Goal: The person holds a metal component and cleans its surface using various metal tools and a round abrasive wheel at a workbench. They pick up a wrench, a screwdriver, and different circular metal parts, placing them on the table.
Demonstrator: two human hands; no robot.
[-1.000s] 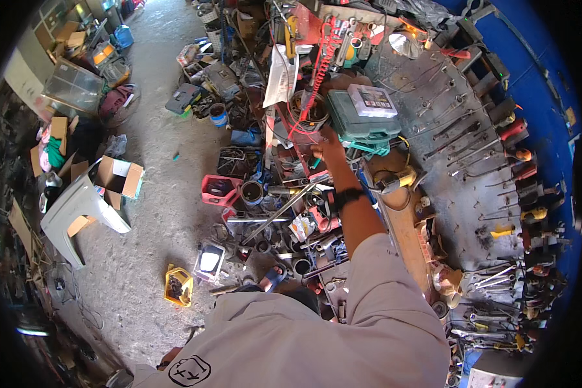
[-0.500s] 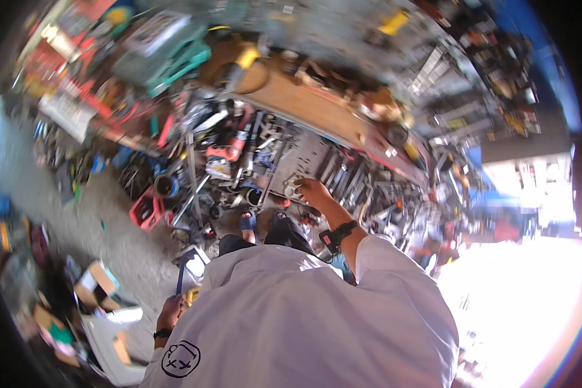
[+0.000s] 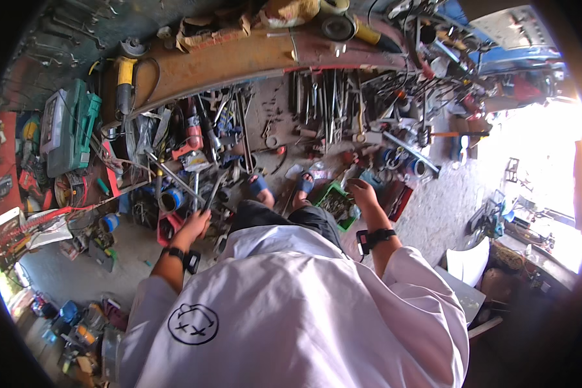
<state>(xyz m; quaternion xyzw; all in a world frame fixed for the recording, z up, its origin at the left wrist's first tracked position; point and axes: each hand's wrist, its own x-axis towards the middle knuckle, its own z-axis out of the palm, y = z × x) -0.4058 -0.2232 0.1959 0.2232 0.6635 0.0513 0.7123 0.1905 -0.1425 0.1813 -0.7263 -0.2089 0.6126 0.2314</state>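
Note:
My left hand (image 3: 197,226) grips a long dark tool (image 3: 211,194), perhaps a bar or wrench, held upward among the scattered tools at the lower middle. My right hand (image 3: 361,189) hangs with curled fingers over the area beside a green crate (image 3: 339,205) of small parts; what it holds, if anything, I cannot make out. A red bin (image 3: 168,229) lies just left of my left hand. Both wrists wear black straps with devices. Rows of long metal tools (image 3: 330,107) and a red power tool (image 3: 194,132) lie in front of me.
A wooden bench top (image 3: 226,45) with a yellow grinder (image 3: 124,84) runs across the front. A green tool case (image 3: 77,136) sits at the left. My sandalled feet (image 3: 258,187) stand amid the clutter. A red tray (image 3: 401,200) is right of the crate; bright daylight enters at the right.
The view has swung round to the right, bringing the bench across the front. My right hand has come down from reaching forward to beside the green crate; my left hand has risen with the tool.

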